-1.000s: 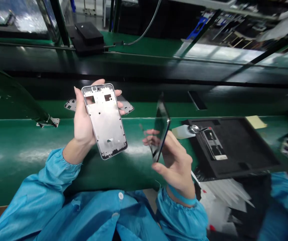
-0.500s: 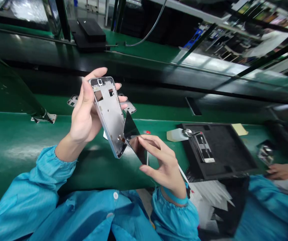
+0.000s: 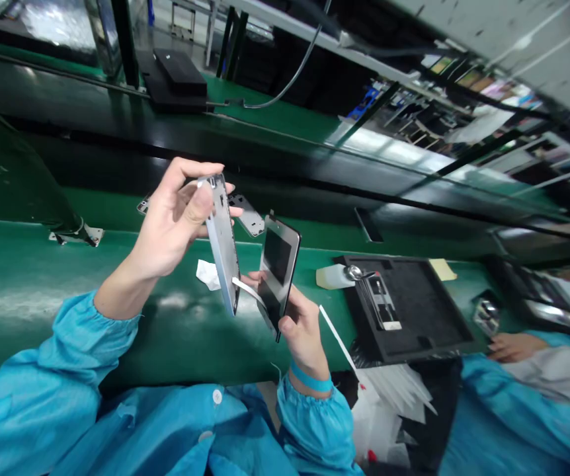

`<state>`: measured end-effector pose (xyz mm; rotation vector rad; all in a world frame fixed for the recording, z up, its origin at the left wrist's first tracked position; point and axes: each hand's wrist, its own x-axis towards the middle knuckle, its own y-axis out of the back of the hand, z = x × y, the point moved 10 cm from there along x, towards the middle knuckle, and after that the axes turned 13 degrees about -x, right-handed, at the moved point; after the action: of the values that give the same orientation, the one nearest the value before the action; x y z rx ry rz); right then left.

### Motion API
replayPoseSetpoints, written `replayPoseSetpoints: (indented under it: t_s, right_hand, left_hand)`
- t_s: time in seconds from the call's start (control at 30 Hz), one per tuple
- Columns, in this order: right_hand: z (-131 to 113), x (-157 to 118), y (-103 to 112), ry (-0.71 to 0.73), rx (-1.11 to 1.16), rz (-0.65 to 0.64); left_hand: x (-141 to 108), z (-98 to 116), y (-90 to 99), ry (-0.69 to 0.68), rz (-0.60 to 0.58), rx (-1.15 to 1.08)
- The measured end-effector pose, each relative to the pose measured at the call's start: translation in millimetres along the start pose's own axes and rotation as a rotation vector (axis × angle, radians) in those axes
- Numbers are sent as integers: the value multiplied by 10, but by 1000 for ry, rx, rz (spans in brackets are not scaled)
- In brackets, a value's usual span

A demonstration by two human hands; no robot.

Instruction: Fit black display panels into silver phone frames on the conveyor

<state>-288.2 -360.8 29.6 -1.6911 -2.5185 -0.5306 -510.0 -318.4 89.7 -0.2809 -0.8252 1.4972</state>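
My left hand (image 3: 176,215) grips a silver phone frame (image 3: 223,248), held nearly upright and turned edge-on, its thumb on the near side. To the right of it, my right hand (image 3: 302,324) holds a phone screen panel (image 3: 279,264) by its lower part, the grey inner face turned left toward the frame. A pale ribbon cable (image 3: 250,291) spans the gap between the lower ends of the two parts. Behind them on the bench lies another phone frame (image 3: 248,215). A crumpled white paper (image 3: 208,274) rests just left of the held frame.
On the green bench (image 3: 166,344) to the right are a black foam tray (image 3: 428,317) with tools, a bottle (image 3: 332,277) and a yellow note (image 3: 442,269). A dark phone (image 3: 368,225) lies farther back. A co-worker's hand (image 3: 518,346) is at the right.
The panel has swung open away from the frame, showing its grey inner side and the ribbon cable. My left hand has turned the frame edge-on. My right hand now grips the panel from below.
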Motion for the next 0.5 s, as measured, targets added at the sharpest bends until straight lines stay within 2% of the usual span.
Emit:
replayPoseSetpoints:
  t_s: [0.13,0.27,0.37,0.5]
  right_hand:
    - [73,10,-14,-16,-51,-21]
    - [117,72,-122,31,12,22]
    - [124,113,-210,68,18,54]
    - [108,164,-300,72,-85,48]
  left_hand:
    - [7,-33,-82,-11,-75,68]
    - [9,-111,-164,1,-134,92]
    - [26,-135,-170,-1,-137,127]
    - [79,-108,-157,-40,-130,168]
